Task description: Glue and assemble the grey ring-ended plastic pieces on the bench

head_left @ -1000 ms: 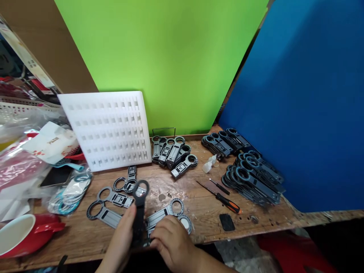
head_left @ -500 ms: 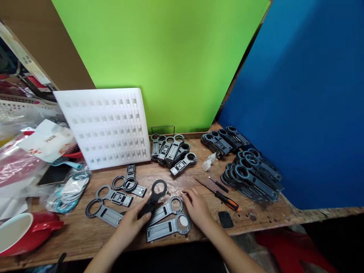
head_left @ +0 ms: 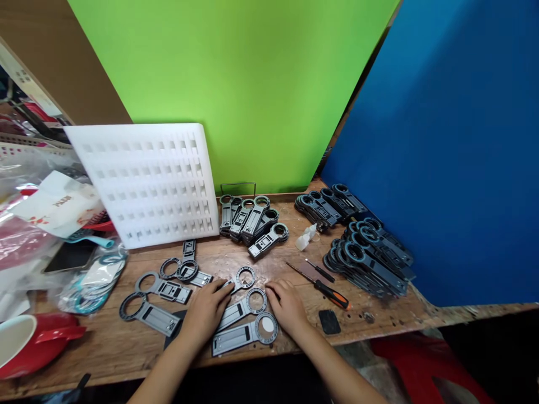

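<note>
My left hand lies over the handle end of a grey ring-ended plastic part, its fingers closed on it. The ring shows beyond my fingertips, grey side up. Just below it, two similar parts, a middle one and a lower one, lie side by side with their rings to the right. A white disc shows in the lowest ring. My right hand rests on the table right of these rings, fingers curled together; whatever is in them, if anything, is hidden.
More ring-ended parts lie to the left. Stacks stand at the back and right. An orange-black screwdriver, a smaller screwdriver and a black pad lie right. A white foam tray leans behind; a red mug stands left.
The ring-ended part in my left hand was raised with its black side showing; now it lies on the table, grey side up, beside the other two. My right hand stays nearly in place.
</note>
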A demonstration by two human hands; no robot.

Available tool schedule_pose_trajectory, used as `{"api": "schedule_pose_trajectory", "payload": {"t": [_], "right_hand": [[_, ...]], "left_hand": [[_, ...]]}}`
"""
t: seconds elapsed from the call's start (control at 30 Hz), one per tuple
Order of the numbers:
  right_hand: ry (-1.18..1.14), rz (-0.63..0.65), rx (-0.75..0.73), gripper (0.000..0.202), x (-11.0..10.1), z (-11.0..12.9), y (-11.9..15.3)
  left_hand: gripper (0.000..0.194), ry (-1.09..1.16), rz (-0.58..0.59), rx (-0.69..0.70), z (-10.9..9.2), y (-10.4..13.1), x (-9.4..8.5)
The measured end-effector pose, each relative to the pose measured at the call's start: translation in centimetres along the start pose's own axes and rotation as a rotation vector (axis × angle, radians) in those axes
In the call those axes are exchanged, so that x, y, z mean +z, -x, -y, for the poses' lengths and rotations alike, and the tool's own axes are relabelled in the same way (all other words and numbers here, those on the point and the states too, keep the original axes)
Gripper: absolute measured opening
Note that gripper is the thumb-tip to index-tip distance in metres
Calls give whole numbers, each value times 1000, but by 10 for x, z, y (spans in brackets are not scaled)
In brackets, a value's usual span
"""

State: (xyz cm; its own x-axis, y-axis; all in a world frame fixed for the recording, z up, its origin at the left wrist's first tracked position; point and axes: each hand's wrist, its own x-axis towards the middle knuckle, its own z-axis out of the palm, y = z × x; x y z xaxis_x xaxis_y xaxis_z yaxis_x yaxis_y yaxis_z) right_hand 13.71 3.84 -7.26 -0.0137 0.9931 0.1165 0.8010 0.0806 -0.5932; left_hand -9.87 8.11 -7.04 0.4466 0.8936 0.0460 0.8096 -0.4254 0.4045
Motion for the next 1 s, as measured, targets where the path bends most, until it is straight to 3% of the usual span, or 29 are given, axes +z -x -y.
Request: {"api": "schedule_pose_trajectory", "payload": {"t": [0.2, 0.4, 0.47, 0.57, 0.73, 0.87, 1.0], "right_hand": [[-34, 6, -8, 23, 4, -5, -2], [-95, -72, -25, 25, 5, -8, 2], [-95, -78, -105, 24, 6, 8, -3], [-102, 32, -302, 21, 17, 53, -26], [35, 237, -521, 21, 57, 127, -84], [102, 313, -573, 15, 71, 142, -106], [-161, 210, -526, 16, 53, 144, -93]], "left_hand": [[32, 32, -81, 36, -2, 7, -1], [28, 47, -326, -72, 18, 30, -17], [26, 20, -379, -151, 30, 39, -22], [26, -17, -384, -181, 41, 50, -26], [27, -36, -365, -130, 35, 58, -25], [28, 19, -414, -224, 37, 67, -26], [40, 88, -501, -299, 42, 67, -31]]}}
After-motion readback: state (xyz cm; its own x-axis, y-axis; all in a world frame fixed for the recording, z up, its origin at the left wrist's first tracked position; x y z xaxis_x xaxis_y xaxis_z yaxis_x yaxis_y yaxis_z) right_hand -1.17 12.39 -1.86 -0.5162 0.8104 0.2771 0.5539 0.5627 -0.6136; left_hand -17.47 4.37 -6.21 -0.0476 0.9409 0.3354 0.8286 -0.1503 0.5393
